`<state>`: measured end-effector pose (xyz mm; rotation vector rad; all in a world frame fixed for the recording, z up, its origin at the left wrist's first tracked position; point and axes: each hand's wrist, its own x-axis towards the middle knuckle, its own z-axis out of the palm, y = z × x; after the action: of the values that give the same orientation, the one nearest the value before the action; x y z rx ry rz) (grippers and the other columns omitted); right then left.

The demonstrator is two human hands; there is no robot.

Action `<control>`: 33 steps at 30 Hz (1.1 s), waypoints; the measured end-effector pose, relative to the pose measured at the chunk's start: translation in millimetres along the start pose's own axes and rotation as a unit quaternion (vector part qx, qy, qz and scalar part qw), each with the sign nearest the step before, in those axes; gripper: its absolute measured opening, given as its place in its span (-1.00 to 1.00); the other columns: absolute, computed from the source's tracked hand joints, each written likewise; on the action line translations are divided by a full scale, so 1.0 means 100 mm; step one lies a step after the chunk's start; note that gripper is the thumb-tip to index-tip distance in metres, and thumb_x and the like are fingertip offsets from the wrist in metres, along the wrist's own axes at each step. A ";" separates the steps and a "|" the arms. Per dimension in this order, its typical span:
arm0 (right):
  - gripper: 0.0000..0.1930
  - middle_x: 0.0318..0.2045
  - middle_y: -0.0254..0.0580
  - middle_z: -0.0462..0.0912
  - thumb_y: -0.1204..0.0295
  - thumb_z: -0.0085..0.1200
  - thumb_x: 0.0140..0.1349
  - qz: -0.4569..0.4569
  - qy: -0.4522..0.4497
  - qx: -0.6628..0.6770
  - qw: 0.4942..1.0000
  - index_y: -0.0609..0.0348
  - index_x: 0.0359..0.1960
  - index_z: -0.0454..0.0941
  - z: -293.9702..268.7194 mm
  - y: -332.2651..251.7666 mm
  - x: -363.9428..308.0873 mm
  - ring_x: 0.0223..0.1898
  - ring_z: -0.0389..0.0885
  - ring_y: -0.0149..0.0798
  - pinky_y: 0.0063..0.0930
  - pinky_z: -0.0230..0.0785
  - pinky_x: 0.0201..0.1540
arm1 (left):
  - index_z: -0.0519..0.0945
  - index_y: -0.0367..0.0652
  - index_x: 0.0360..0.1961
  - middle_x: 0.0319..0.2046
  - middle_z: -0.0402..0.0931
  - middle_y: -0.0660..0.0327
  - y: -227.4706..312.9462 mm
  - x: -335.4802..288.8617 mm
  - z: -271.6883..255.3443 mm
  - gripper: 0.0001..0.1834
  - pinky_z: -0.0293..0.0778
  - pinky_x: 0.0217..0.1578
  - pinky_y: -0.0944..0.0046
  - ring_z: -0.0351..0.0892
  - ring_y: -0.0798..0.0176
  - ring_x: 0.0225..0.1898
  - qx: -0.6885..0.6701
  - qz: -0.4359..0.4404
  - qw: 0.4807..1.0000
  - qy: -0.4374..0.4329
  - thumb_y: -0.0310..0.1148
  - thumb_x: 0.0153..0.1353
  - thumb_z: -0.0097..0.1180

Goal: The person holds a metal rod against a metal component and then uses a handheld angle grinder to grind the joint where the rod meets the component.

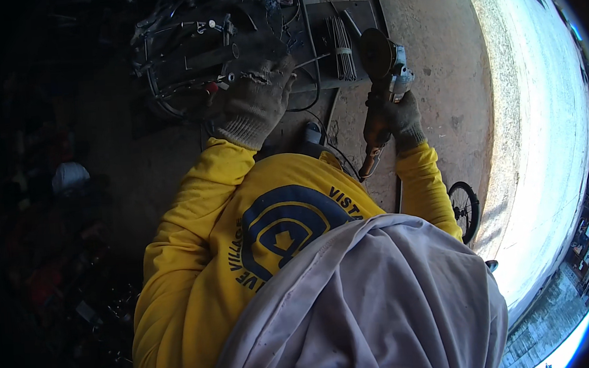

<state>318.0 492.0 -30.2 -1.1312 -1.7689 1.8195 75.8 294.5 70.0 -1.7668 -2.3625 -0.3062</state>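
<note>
A bare floor (443, 74) is shown in shade, with bright sunlit ground (532, 102) along its right side. The grinder (401, 79) is located right of centre, inside the right hand (404, 116); its handle is enclosed by the gloved fingers. The disc (377, 54) is positioned beyond that hand, toward the top. The left hand (256, 102), also gloved, is placed well to the left of the grinder, with the fingers curled. A thin rod (312, 61) projects rightward from beside those fingers; whether it is gripped cannot be told. Between the disc and the left hand, a tied bundle of rods (343, 49) is laid on a dark panel (322, 22). A dark frame of bent tubes (151, 71) is situated beyond and left of the left hand. Yellow sleeves (183, 234) are worn on both arms. A bicycle wheel (476, 208) is seen beside the right sleeve, and the lower foreground is covered by grey cloth (382, 300).
</note>
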 end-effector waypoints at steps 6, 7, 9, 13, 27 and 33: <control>-0.46 -0.14 -0.13 0.73 0.29 0.43 0.03 0.020 -0.033 -0.087 0.995 0.24 0.04 0.56 0.08 0.09 0.09 -0.15 0.71 -0.24 -0.30 0.56 -0.08 | 0.52 0.08 0.15 -0.31 0.60 0.15 -0.34 0.02 0.33 -0.65 0.60 -0.29 0.07 0.65 0.05 -0.23 0.043 -0.115 0.981 -0.150 -0.27 0.34 0.12; -0.46 -0.14 -0.13 0.73 0.29 0.43 0.03 0.022 -0.036 -0.086 0.995 0.24 0.04 0.56 0.09 0.09 0.09 -0.15 0.71 -0.24 -0.30 0.56 -0.08 | 0.53 0.07 0.08 -0.27 0.60 0.12 -0.36 0.00 0.36 -0.71 0.62 -0.31 0.03 0.67 0.00 -0.24 0.012 -0.104 0.988 -0.111 -0.26 0.34 0.11; -0.43 -0.17 -0.08 0.74 0.26 0.44 -0.02 0.058 -0.040 -0.153 0.986 0.23 0.03 0.58 0.22 -0.22 0.01 -0.14 0.72 -0.21 -0.29 0.55 -0.06 | 0.54 0.06 0.00 -0.23 0.61 0.09 -0.39 -0.03 0.45 -0.77 0.64 -0.32 -0.02 0.70 -0.05 -0.24 -0.020 -0.093 0.993 -0.075 -0.26 0.34 0.11; -0.48 -0.17 -0.19 0.72 0.42 0.45 0.01 0.036 -0.055 -0.141 0.988 0.26 0.03 0.57 0.33 -0.20 0.06 -0.17 0.69 -0.32 -0.36 0.59 -0.08 | 0.56 0.13 0.00 -0.23 0.59 0.12 -0.41 -0.04 0.55 -0.76 0.64 -0.28 0.01 0.67 -0.03 -0.23 -0.032 -0.101 0.994 -0.042 -0.28 0.30 0.15; -0.35 -0.10 0.00 0.74 0.24 0.49 -0.11 0.009 -0.108 -0.175 0.979 0.23 0.05 0.57 0.45 -0.30 0.18 -0.04 0.73 -0.08 -0.26 0.54 0.03 | 0.59 0.24 0.15 -0.23 0.59 0.19 -0.25 0.04 0.41 -0.60 0.59 -0.17 0.04 0.65 0.04 -0.17 -0.005 -0.088 0.996 -0.014 -0.26 0.27 0.21; -0.37 -0.15 -0.08 0.74 0.26 0.50 -0.13 0.058 -0.126 -0.135 0.981 0.22 0.02 0.58 0.47 -0.31 0.17 -0.10 0.73 -0.16 -0.29 0.55 0.00 | 0.57 0.31 0.23 -0.25 0.58 0.22 -0.23 0.01 0.46 -0.51 0.61 -0.24 0.08 0.67 0.09 -0.25 0.048 -0.101 0.994 -0.009 -0.24 0.25 0.23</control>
<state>264.0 477.8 -10.6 -1.1658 -2.1911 1.9034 52.6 301.1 24.0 -1.4986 -2.5287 -0.2004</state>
